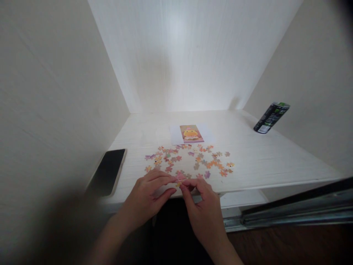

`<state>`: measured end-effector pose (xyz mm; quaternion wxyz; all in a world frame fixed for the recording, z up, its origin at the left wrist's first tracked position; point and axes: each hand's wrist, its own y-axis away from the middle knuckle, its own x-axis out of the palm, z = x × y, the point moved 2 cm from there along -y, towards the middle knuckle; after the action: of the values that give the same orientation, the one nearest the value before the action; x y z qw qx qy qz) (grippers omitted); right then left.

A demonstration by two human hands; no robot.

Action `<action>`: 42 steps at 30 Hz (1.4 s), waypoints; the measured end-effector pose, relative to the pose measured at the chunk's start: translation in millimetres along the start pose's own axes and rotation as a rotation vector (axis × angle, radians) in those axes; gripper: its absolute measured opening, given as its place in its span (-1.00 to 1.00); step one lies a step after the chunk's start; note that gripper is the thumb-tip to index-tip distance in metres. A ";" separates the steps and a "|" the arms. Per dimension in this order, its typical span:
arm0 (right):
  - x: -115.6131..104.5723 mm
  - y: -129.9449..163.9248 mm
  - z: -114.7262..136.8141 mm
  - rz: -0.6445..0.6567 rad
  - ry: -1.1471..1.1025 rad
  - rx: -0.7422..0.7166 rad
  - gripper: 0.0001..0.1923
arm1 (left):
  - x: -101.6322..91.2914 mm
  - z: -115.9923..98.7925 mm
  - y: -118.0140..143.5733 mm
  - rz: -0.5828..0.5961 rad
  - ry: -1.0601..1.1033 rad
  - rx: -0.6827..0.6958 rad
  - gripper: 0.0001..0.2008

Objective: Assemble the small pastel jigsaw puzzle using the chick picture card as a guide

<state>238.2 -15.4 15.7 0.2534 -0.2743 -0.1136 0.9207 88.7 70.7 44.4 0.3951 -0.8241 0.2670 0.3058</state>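
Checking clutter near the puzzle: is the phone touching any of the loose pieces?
Apart. The head view shows bare white desk between the phone and the nearest loose pieces.

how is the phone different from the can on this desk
The phone lies flat at the left near the front edge; the can stands upright at the far right by the wall. The phone is a thin black slab, the can a dark cylinder with green print. Neither hand touches them.

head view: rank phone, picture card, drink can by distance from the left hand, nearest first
From the left hand:
1. Phone, face up at the shelf's left edge, just left of the hand.
2. Picture card, mid-shelf, beyond the scattered puzzle pieces.
3. Drink can, far right, by the right wall.
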 end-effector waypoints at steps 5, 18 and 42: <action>3.1 1.7 -1.1 0.015 0.116 -0.038 -0.92 | 6.5 0.4 2.2 -0.002 -0.075 0.049 -0.84; -17.0 -10.6 -19.9 -0.041 0.289 -0.280 -0.85 | 10.7 2.5 2.2 0.090 -0.124 0.006 -0.78; -22.1 -66.7 -16.7 0.474 0.201 -0.496 -0.83 | 21.6 -14.8 5.9 -0.042 -0.263 -0.155 -0.86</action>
<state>290.5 30.4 35.0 -0.0318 -0.4356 -0.2414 0.8666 103.5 51.1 33.4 0.3679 -0.8105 0.1714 0.4224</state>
